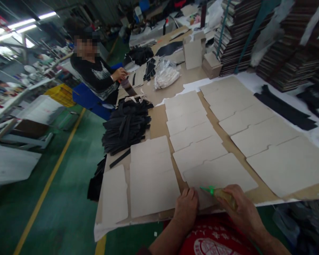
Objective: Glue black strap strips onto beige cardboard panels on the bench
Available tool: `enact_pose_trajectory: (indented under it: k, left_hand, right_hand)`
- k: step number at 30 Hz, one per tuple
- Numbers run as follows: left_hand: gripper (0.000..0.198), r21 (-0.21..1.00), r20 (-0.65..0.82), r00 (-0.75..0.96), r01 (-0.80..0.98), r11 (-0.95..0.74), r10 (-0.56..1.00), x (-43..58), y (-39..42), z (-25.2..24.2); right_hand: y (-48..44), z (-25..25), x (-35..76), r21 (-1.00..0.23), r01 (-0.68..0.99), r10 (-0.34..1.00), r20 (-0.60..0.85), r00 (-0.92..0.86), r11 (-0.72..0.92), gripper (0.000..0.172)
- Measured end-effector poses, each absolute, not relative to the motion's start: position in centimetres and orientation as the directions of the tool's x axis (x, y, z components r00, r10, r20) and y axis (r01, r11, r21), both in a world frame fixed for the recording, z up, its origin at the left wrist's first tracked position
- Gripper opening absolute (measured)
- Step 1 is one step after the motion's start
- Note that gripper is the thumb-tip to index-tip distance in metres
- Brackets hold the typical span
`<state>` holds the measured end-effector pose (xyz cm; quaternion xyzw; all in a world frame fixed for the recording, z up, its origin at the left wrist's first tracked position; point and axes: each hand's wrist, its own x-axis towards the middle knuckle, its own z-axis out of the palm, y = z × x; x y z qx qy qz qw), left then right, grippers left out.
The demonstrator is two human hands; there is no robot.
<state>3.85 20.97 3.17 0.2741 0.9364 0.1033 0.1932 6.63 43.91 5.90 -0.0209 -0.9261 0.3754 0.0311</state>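
Observation:
My right hand [238, 203] is wrapped round a squeeze bottle [225, 198] with yellowish-brown contents. Its green nozzle [207, 190] points left, close over the nearest beige cardboard panel [206, 200]. At that panel's left side, my left hand [186, 205] has its fingers bent together on the card at the table's front edge. Overlapping cardboard panels [220, 170] run away from me in a row beyond my hands. Another row of panels [289, 166] lies to the right, and a wide panel stack [154, 180] is to the left.
Black strips [126, 127] are heaped at the table's left edge. A co-worker [98, 71] stands beyond them, hands over the table. Tall bundled stacks [236, 35] rise at the back right. A clear plastic bag [166, 74] and small box [212, 65] sit farther back.

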Motion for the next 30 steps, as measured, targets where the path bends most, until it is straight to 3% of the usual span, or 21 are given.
enact_pose_trajectory:
  k: [11,25,30]
  left_hand:
    - [0.032,0.373,-0.314,-0.809,0.376,0.848,0.497,4.1,21.2,2.9]
    - [0.031,0.418,-0.351,-0.757,0.4,0.815,0.551,3.3,20.6,3.4]
    - [0.033,0.434,-0.351,-0.765,0.378,0.817,0.54,3.3,20.5,3.1]
  right_hand:
    - [43.9,6.2,5.2,-0.568,-0.172,-0.142,0.097,-0.985,0.805,0.014]
    - [41.7,7.6,7.5,-0.375,-0.026,0.008,0.09,-0.996,0.927,0.016]
    - [40.6,7.6,8.7,-0.394,0.033,0.072,0.083,-0.994,0.919,0.018]
